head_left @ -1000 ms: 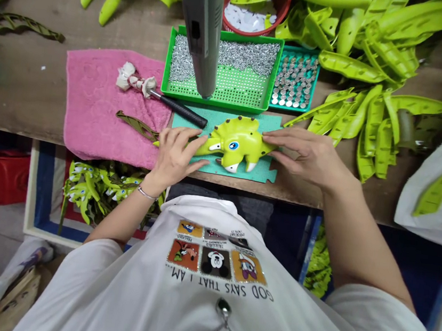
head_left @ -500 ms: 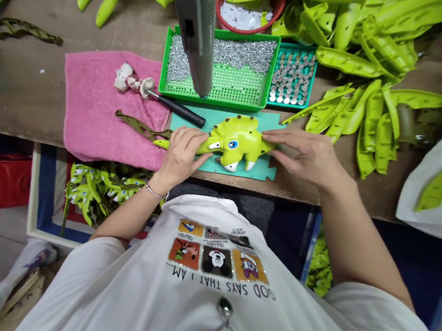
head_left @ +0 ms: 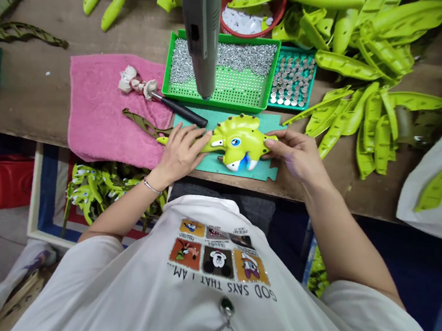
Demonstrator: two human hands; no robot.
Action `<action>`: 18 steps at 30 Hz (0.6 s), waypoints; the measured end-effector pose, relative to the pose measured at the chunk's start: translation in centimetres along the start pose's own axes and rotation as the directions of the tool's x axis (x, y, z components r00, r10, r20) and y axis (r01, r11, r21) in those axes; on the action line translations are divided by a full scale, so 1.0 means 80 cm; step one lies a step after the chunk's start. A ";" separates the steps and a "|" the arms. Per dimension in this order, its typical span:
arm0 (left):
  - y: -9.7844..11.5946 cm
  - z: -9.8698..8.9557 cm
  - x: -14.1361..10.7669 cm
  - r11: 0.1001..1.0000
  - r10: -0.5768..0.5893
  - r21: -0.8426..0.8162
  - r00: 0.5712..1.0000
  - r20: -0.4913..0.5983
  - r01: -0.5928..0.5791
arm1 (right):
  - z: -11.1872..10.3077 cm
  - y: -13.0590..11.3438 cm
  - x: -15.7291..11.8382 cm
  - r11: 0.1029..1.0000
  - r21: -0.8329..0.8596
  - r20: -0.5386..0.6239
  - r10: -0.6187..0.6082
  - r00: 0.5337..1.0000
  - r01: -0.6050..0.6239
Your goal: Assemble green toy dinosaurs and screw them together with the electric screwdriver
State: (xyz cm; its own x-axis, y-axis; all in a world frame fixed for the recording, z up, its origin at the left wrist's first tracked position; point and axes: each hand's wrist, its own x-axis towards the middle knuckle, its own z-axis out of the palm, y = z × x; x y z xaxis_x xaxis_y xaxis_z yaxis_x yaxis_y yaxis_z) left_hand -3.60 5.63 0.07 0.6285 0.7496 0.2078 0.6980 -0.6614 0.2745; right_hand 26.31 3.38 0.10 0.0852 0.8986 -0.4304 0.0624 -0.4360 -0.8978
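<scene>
Left hand (head_left: 180,155) on green plastic triceratops (head_left: 236,143); right hand (head_left: 297,156) holding other end

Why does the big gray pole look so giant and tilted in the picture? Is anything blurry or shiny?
In the head view, the gray metal column looks giant and tilted, probably because it's so close to the camera; the silvery studs in the green plastic tray glint; the lime-green triceratops toy looks sharp, not blurry.
</scene>
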 end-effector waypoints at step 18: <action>-0.025 -0.044 0.035 0.956 0.257 0.136 0.966 0.027 -0.258 | 0.052 -0.043 -0.035 0.126 -0.635 0.317 -0.857 0.406 0.762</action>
State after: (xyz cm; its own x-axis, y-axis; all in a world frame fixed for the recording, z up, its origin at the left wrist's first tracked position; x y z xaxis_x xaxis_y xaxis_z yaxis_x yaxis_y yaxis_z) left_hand -4.43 9.16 3.40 0.7960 0.5533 0.2456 0.5519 -0.8300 0.0809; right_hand 21.73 2.58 3.98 -0.3338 0.7541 0.5656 0.7044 0.5983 -0.3820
